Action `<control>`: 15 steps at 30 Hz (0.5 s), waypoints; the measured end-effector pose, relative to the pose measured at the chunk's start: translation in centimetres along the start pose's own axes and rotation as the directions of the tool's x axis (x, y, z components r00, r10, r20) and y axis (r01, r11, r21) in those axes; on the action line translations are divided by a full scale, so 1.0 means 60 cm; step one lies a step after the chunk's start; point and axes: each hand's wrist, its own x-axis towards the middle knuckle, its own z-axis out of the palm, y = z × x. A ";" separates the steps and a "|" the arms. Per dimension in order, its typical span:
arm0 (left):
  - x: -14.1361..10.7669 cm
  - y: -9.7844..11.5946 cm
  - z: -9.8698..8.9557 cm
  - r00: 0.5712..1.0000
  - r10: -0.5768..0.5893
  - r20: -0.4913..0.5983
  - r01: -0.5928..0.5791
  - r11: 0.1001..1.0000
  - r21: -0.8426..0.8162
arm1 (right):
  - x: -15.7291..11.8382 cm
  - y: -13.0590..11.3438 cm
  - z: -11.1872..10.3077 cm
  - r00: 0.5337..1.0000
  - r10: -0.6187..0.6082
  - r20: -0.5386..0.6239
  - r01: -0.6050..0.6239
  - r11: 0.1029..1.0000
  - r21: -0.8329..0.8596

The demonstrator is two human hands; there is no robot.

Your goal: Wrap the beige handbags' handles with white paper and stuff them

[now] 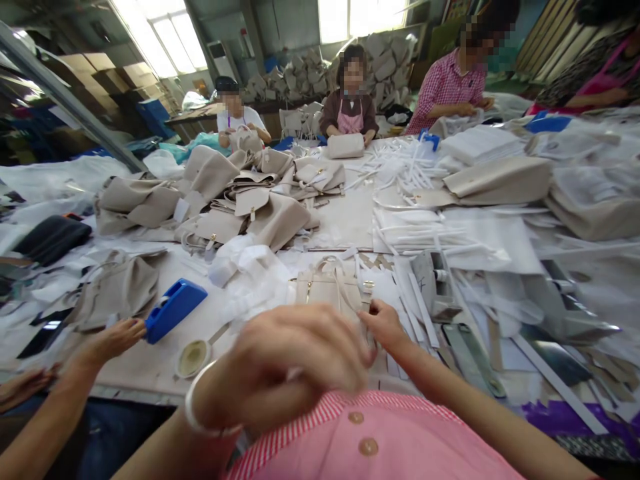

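A small beige bag [325, 283] with thin handles and gold-coloured fittings lies on the table in front of me. At its right edge, my right hand [387, 325] has its fingers pressed together on a strap. My left hand [300, 357], with a white bangle at the wrist, is raised close to the camera and hides the lower part of the bag. Its fingers are curled and smeared by motion, and what they hold, if anything, cannot be made out.
A co-worker's hand [117, 337] touches a blue tape dispenser [175, 308] at the left, near a round tub [193, 357]. Beige bags [280, 217] are piled ahead. Metal dispensers [435, 283] and white strips lie right. Several people work across the table.
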 end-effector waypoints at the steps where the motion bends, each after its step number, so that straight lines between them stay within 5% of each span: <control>1: 0.013 -0.008 0.031 0.998 0.058 0.037 -0.061 0.995 0.079 | -0.006 0.000 -0.003 1.000 0.004 -0.006 -0.003 0.991 0.133; 4: 0.046 -0.054 0.114 0.932 0.271 0.242 -0.354 0.824 0.443 | -0.032 -0.004 -0.019 0.999 -0.034 0.011 0.027 0.919 0.393; 9: 0.100 -0.116 0.194 0.804 0.368 0.468 -0.594 0.534 0.601 | -0.072 -0.006 -0.045 0.965 -0.258 0.056 0.229 0.925 0.305; 12: 0.132 -0.107 0.214 0.760 0.381 0.527 -0.649 0.493 0.579 | -0.088 0.002 -0.053 0.917 -0.396 0.042 0.381 0.904 0.194; 15: 0.160 -0.091 0.226 0.748 0.279 0.602 -0.637 0.556 0.534 | -0.097 0.009 -0.058 0.878 -0.475 0.066 0.463 0.876 0.138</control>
